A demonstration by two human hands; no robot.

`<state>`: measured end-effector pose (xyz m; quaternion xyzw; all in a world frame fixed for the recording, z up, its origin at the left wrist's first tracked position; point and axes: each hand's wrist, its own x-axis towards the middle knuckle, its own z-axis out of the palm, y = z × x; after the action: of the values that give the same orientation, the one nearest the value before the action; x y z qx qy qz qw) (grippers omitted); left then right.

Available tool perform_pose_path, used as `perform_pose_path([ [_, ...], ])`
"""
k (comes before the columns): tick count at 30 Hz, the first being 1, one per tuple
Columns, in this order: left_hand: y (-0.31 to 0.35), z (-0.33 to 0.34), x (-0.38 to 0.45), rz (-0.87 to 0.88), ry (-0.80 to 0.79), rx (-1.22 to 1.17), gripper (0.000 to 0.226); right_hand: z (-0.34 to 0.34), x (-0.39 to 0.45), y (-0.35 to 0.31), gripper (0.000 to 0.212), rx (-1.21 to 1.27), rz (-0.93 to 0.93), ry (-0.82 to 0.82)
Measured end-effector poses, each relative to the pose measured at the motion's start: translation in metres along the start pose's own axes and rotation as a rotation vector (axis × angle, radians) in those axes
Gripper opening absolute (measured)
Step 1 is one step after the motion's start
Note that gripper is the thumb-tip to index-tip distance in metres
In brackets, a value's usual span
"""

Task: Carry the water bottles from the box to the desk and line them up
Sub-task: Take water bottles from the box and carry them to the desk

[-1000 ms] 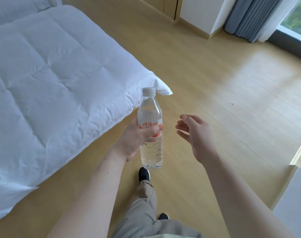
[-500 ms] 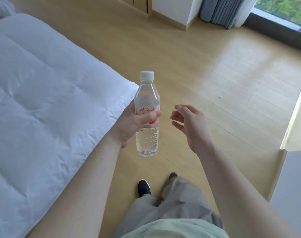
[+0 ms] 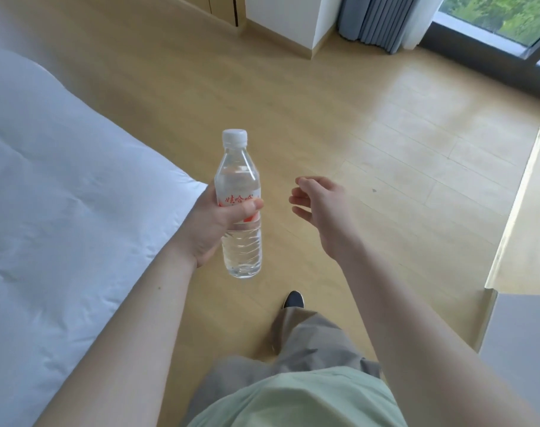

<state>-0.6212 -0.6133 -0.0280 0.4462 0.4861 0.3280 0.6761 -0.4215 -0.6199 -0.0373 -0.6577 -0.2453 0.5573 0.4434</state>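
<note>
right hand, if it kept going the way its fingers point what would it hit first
The right hand is empty, its loosely curled fingers pointing toward the water bottle that the left hand grips upright. Bare floor shows in the gap between them, so the bottle probably comes first, though depth is unclear from one view.

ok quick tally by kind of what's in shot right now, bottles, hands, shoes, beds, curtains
water bottle: 1, upright, gripped by the left hand
hands: 2, with the right hand loosely curled and holding nothing
black shoe: 1 showing
bed with white duvet: 1
grey curtain: 1
total: 6
</note>
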Motion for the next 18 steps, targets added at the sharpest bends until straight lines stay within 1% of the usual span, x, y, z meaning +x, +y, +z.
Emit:
perform_pose_path([
  [2,0.009,0.012,0.024,0.005,0.019,-0.003,0.062,-0.013,0.022,-0.016,0.013,-0.008,-0.002,-0.008],
  [4,0.018,0.025,0.045,0.01,0.018,0.009,0.052,-0.026,0.041,-0.03,0.015,-0.02,0.002,-0.002],
  [6,0.026,0.037,0.065,0.005,0.005,0.016,0.047,-0.039,0.058,-0.042,0.015,-0.023,0.003,0.007],
  [12,0.047,0.059,0.125,0.005,-0.01,0.014,0.055,-0.063,0.111,-0.075,0.01,0.037,0.008,0.04],
  [16,0.057,0.078,0.169,0.014,-0.029,0.014,0.048,-0.079,0.147,-0.09,0.01,0.055,0.007,0.069],
  [18,0.064,0.085,0.193,0.03,-0.057,-0.002,0.053,-0.085,0.168,-0.1,0.011,0.051,0.003,0.083],
])
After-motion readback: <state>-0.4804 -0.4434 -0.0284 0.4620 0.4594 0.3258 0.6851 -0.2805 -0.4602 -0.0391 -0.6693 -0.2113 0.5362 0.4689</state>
